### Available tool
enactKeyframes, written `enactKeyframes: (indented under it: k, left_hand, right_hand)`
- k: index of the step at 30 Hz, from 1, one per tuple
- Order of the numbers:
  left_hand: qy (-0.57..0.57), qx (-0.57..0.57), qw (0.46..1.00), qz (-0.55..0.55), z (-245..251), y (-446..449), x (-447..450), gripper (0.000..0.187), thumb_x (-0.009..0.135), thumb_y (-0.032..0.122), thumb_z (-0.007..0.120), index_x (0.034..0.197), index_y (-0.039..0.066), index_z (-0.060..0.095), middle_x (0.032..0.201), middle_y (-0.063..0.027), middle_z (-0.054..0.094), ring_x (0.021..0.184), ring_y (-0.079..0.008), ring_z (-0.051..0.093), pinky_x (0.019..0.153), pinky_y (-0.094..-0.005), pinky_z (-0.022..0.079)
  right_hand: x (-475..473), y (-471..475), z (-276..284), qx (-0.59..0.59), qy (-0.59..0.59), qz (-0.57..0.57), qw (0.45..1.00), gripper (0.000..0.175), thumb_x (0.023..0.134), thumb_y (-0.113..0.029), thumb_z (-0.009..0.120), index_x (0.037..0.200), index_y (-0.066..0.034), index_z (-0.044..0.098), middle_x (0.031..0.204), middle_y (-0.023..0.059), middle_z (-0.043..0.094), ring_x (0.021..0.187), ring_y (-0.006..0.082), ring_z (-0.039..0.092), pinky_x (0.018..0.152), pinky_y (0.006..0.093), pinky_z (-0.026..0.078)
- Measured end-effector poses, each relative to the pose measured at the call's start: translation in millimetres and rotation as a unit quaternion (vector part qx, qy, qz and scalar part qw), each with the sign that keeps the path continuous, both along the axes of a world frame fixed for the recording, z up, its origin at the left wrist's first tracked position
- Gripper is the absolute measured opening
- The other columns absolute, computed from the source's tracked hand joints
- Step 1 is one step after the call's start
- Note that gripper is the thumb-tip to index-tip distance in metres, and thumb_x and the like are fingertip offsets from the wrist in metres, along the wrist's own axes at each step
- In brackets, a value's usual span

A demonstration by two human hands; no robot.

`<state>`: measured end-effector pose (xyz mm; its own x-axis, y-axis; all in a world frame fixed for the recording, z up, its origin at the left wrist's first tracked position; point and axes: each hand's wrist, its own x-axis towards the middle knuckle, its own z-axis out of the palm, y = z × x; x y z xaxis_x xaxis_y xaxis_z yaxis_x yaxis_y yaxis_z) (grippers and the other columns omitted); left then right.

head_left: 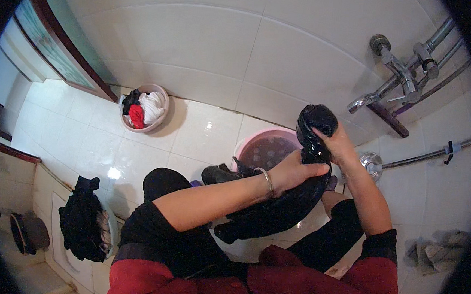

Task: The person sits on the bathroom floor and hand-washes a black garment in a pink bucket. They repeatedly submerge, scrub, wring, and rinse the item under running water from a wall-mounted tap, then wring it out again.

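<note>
A wet, shiny black garment is bunched and twisted between my two hands. My left hand, with a metal bangle at the wrist, grips it lower down. My right hand holds it near the upper end, thumb across the folded cloth. The rest of the garment hangs in a long thick fold between my knees, down towards the tiled floor. Beyond my left hand stands a pink basin of murky grey water with patches of foam. A dark item is by its near left side; its kind is unclear.
By the wall stands a small pink basin of white, red and black clothes. Black clothing is heaped on a pale blue basin at left. A chrome tap juts from the right wall, above a round chrome fitting. The tiled floor looks wet.
</note>
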<state>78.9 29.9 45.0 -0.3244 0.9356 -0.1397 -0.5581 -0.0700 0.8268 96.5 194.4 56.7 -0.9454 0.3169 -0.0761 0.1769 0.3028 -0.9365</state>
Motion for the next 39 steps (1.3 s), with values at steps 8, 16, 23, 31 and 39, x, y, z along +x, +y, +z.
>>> enactKeyframes:
  k: [8,16,23,31,39]
  left_hand:
    - [0.132,-0.060,0.975,0.170,-26.9,2.2,12.6,0.084,0.077,0.033,0.069,0.133,0.004,0.013,0.119,-0.0131,0.040,0.109,-0.0222,0.043,0.090,-0.0321,0.040]
    - [-0.150,-0.033,0.979,0.133,-15.9,-7.4,-5.7,0.060,0.076,0.022,0.060,0.125,0.010,0.028,0.095,-0.0115,0.054,0.072,-0.0191,0.058,0.059,-0.0313,0.051]
    - [-0.333,0.042,0.941,-0.031,6.9,-15.4,-3.2,0.045,0.082,0.040,0.046,0.104,0.003,0.056,0.089,-0.0083,0.063,0.069,-0.0173,0.060,0.064,-0.0278,0.049]
    - [-0.242,0.008,0.970,0.030,15.3,-13.7,-4.2,0.064,0.080,0.040,0.058,0.123,-0.001,0.036,0.104,-0.0123,0.055,0.085,-0.0204,0.058,0.075,-0.0304,0.048]
    - [0.012,-0.040,0.997,0.057,-5.6,-5.3,-2.1,0.082,0.074,0.031,0.070,0.128,-0.006,0.021,0.115,-0.0166,0.045,0.104,-0.0211,0.047,0.086,-0.0307,0.043]
  right_hand:
    - [-8.1,-4.5,-24.2,0.083,-0.165,0.012,0.983,0.037,0.073,-0.019,0.071,0.103,-0.0010,0.059,0.096,0.0094,0.063,0.086,0.0178,0.059,0.079,0.0306,0.047]
    - [15.8,40.3,-14.1,-0.374,-0.029,0.153,0.914,0.077,0.076,-0.032,0.067,0.137,-0.0108,0.025,0.125,0.0142,0.046,0.115,0.0292,0.046,0.096,0.0464,0.038]
    - [4.2,-0.1,-67.3,-0.480,0.224,0.012,0.848,0.081,0.073,-0.046,0.065,0.137,-0.0158,0.025,0.134,0.0170,0.035,0.123,0.0356,0.035,0.101,0.0528,0.030]
    - [-7.5,-9.8,-13.2,-0.633,0.248,0.007,0.733,0.050,0.078,-0.037,0.063,0.117,-0.0081,0.049,0.104,0.0130,0.057,0.091,0.0279,0.058,0.076,0.0402,0.051]
    - [-8.3,0.2,-15.6,-0.409,-0.024,-0.090,0.908,0.029,0.072,-0.027,0.068,0.093,-0.0083,0.059,0.086,0.0076,0.061,0.074,0.0191,0.061,0.066,0.0319,0.054]
